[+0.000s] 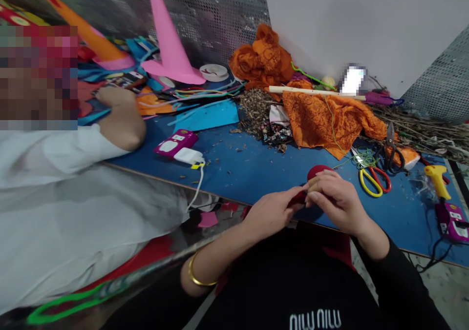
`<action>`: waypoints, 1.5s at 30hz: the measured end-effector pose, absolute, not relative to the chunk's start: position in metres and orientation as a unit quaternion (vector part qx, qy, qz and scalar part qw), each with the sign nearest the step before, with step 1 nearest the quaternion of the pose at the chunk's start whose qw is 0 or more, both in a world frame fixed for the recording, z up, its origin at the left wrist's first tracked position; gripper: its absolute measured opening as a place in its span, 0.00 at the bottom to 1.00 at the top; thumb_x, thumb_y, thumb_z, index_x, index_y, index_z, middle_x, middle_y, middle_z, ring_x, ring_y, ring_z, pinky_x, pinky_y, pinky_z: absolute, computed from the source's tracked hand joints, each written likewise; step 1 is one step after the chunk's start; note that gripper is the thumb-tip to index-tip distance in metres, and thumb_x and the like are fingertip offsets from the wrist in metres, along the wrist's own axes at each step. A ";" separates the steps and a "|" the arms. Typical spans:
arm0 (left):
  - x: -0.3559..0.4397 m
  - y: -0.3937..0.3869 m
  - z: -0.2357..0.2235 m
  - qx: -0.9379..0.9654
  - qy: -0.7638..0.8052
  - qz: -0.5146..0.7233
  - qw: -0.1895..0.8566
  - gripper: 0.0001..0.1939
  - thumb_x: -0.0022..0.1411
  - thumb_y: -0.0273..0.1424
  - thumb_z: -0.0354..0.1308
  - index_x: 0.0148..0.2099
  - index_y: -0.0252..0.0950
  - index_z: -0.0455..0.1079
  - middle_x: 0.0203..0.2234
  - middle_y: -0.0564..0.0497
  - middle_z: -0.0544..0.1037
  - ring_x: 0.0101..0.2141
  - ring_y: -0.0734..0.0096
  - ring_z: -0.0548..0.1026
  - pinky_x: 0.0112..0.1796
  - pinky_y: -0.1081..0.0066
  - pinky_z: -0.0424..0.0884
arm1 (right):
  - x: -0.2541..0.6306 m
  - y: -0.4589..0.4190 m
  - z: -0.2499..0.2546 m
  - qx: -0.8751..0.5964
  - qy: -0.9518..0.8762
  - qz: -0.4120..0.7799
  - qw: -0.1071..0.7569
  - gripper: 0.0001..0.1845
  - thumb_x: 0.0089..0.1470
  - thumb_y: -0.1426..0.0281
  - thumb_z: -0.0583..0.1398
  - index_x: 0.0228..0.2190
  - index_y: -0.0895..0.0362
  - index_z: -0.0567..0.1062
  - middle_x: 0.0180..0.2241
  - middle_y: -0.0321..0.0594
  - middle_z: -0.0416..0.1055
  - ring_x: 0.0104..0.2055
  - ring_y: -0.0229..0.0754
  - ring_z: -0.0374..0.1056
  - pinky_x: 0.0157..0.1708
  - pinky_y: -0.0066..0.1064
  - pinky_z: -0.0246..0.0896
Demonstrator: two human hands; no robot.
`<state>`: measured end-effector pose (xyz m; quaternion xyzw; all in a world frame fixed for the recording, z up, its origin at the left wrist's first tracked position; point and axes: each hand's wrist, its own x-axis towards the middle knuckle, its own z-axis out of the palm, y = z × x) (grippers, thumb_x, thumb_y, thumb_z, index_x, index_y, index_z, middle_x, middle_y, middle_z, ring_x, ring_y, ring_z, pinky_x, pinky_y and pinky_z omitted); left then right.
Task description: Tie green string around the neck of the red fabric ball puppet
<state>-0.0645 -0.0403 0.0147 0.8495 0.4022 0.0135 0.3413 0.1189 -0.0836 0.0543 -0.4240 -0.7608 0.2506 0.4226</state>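
Observation:
Over the front edge of the blue table, my left hand and my right hand meet with fingers closed. Both grip a dark red piece, soft-looking like cloth or felt; its rounded top shows above the right fingers and a darker part lies by the left fingertips. The rest of it is hidden by my fingers. To the right of my right hand lie scissors with yellow and red handles, beside tangled green thread.
A person in white sits at the left, with a forearm on the table. Orange patterned cloth, a pale stick, dried stems and a pink cone hat line the back. A yellow glue gun and purple power strips flank my hands.

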 end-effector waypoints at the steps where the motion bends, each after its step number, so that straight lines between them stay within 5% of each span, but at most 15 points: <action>1: -0.064 -0.041 0.016 0.856 0.400 0.012 0.329 0.16 0.68 0.38 0.45 0.53 0.43 0.67 0.45 0.49 0.80 0.44 0.56 0.78 0.40 0.65 0.71 | 0.118 -0.080 0.055 -0.431 -0.760 0.247 0.420 0.13 0.62 0.70 0.54 0.26 0.54 0.73 0.27 0.36 0.76 0.36 0.41 0.73 0.50 0.39 0.58; 10: -0.064 -0.047 0.022 0.886 0.391 -0.041 0.245 0.18 0.67 0.34 0.46 0.56 0.39 0.65 0.43 0.44 0.80 0.40 0.57 0.79 0.38 0.65 0.71 | 0.104 -0.061 0.050 -0.494 -0.731 0.236 0.406 0.14 0.61 0.69 0.55 0.25 0.54 0.75 0.26 0.33 0.78 0.29 0.36 0.71 0.53 0.38 0.56; 23: -0.065 -0.058 0.018 0.940 0.323 -0.071 0.089 0.19 0.68 0.29 0.42 0.58 0.35 0.62 0.31 0.46 0.76 0.29 0.60 0.77 0.28 0.67 0.70 | 0.108 -0.051 0.048 -0.609 -0.685 0.262 0.302 0.14 0.59 0.71 0.58 0.23 0.55 0.76 0.26 0.35 0.79 0.30 0.38 0.72 0.31 0.28 0.57; 30: -0.069 -0.063 0.007 0.955 0.290 -0.055 -0.035 0.23 0.67 0.25 0.44 0.62 0.28 0.56 0.31 0.44 0.75 0.29 0.64 0.75 0.26 0.69 0.70 | 0.112 -0.042 0.041 -0.648 -0.675 0.269 0.228 0.15 0.58 0.71 0.58 0.21 0.56 0.76 0.26 0.36 0.79 0.30 0.38 0.73 0.29 0.27 0.56; 45: -0.072 -0.064 0.000 0.964 0.251 -0.031 -0.082 0.25 0.63 0.21 0.46 0.62 0.33 0.60 0.28 0.49 0.71 0.24 0.64 0.73 0.24 0.68 0.68 | 0.112 -0.041 0.032 -0.660 -0.664 0.293 0.195 0.14 0.58 0.70 0.57 0.24 0.55 0.77 0.26 0.36 0.79 0.30 0.38 0.72 0.29 0.26 0.56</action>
